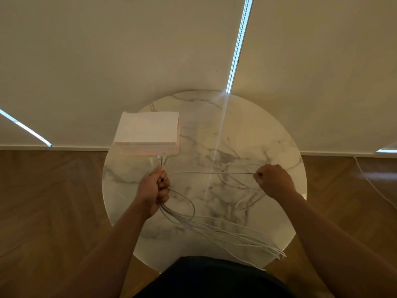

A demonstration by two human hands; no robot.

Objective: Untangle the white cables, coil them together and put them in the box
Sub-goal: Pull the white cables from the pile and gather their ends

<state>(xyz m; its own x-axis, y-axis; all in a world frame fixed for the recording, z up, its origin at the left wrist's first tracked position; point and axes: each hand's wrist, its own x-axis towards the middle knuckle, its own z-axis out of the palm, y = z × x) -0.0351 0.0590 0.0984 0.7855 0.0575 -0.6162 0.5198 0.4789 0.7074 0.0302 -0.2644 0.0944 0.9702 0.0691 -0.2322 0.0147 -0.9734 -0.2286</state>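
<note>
Several white cables (pixel 225 230) lie across a round marble table (pixel 268 143). My left hand (pixel 153 190) grips a bundle of them near their plug ends, which stick up just below the box; the strands trail down and right to the table's near edge. My right hand (pixel 274 180) pinches a single cable (pixel 210 173) that runs taut between my two hands. More loose cable loops lie under and beside my right hand. A pale pink box (pixel 148 134) stands at the table's far left, just beyond my left hand.
The table stands on a wooden floor (pixel 47 201) against a wall with closed blinds (pixel 129 50). Another thin cable (pixel 373 183) runs over the floor at the right. My dark-clothed body (pixel 210 278) is at the table's near edge.
</note>
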